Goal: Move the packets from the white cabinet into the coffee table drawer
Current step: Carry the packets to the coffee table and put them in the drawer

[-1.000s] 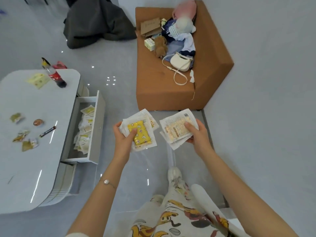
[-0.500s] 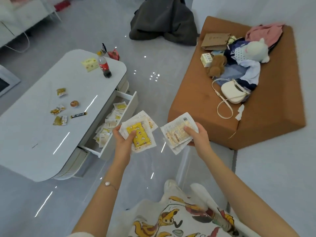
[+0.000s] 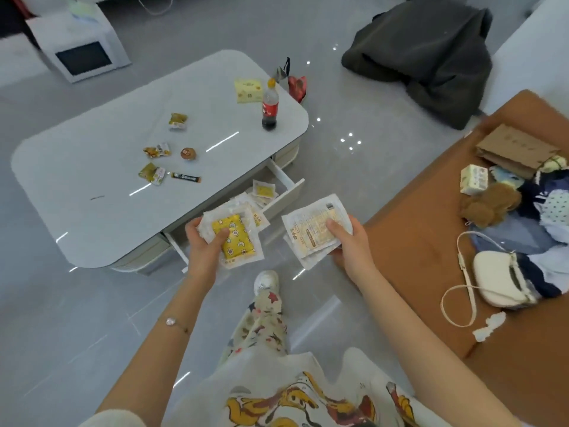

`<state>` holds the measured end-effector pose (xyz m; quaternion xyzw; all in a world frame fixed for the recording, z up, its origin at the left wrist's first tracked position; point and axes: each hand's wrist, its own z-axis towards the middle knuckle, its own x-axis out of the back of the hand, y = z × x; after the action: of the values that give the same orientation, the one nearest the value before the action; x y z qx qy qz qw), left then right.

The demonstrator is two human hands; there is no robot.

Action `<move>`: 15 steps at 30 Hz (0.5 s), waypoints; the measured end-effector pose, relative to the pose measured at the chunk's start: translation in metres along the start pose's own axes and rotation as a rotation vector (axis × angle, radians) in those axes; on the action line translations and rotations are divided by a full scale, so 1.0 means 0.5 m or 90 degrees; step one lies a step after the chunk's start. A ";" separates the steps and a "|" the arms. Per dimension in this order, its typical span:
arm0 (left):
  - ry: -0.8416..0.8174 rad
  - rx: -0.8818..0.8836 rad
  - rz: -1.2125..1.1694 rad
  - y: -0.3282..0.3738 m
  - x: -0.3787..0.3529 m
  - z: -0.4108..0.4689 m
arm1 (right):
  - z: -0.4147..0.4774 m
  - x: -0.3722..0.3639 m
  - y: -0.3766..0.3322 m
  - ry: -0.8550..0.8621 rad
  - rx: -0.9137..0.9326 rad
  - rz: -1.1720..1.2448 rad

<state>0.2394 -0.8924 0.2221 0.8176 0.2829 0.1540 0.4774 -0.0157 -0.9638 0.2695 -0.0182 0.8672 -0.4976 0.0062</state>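
My left hand (image 3: 205, 251) grips a small stack of white packets, the top one with a yellow star-patterned pouch (image 3: 235, 240) facing up. A second stack of white printed packets (image 3: 314, 229) sits in my right hand (image 3: 351, 245), thumb on top. Both hands are held in front of me, just short of the open coffee table drawer (image 3: 284, 200), which holds several packets (image 3: 263, 191). My left stack partly hides the drawer's inside. The white cabinet is not in view.
The white coffee table (image 3: 107, 211) carries a cola bottle (image 3: 270, 107), snack wrappers (image 3: 157, 151) and a yellow packet (image 3: 248, 90). An orange sofa (image 3: 431, 251) with a white bag (image 3: 498, 278), toys and clothes lies at right. A dark heap (image 3: 431, 53) lies on the floor beyond.
The view has swung left and nearer to the coffee table, so the open drawer now lies right behind my left hand. Both hands keep their packets.
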 end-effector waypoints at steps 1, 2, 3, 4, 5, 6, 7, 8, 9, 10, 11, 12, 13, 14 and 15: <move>0.013 0.000 -0.005 0.010 -0.008 0.033 | 0.038 -0.016 -0.017 -0.016 -0.001 -0.012; 0.025 -0.002 -0.008 0.021 -0.017 0.063 | 0.074 -0.033 -0.036 -0.029 -0.004 -0.020; 0.037 0.001 -0.009 0.034 -0.024 0.093 | 0.108 -0.049 -0.053 -0.040 -0.010 -0.027; 0.051 0.010 -0.014 0.045 -0.029 0.119 | 0.139 -0.064 -0.070 -0.051 -0.017 -0.034; 0.066 0.020 -0.021 0.053 -0.033 0.145 | 0.170 -0.078 -0.086 -0.065 -0.021 -0.042; 0.080 0.032 -0.029 0.061 -0.037 0.171 | 0.200 -0.092 -0.102 -0.077 -0.024 -0.047; 0.090 0.048 -0.035 0.070 -0.039 0.194 | 0.229 -0.105 -0.118 -0.086 -0.028 -0.048; 0.101 0.065 -0.038 0.078 -0.042 0.218 | 0.259 -0.118 -0.132 -0.092 -0.034 -0.050; 0.110 0.079 -0.035 0.084 -0.043 0.240 | 0.290 -0.131 -0.143 -0.098 -0.038 -0.056; 0.120 0.087 -0.030 0.089 -0.044 0.260 | 0.318 -0.143 -0.153 -0.106 -0.042 -0.064; 0.133 0.093 -0.026 0.095 -0.044 0.278 | 0.347 -0.156 -0.160 -0.112 -0.047 -0.076; 0.151 0.100 -0.026 0.099 -0.044 0.293 | 0.373 -0.168 -0.166 -0.117 -0.053 -0.090; 0.170 0.108 -0.029 0.099 -0.043 0.309 | 0.400 -0.178 -0.168 -0.120 -0.059 -0.108; 0.185 0.119 -0.032 0.097 -0.043 0.322 | 0.426 -0.188 -0.166 -0.120 -0.065 -0.128; 0.196 0.133 -0.035 0.095 -0.042 0.332 | 0.450 -0.198 -0.162 -0.122 -0.074 -0.148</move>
<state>0.3246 -1.0386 0.1811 0.8215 0.3891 0.2337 0.3451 0.0917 -1.1952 0.2252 -0.1663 0.8820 -0.4400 0.0302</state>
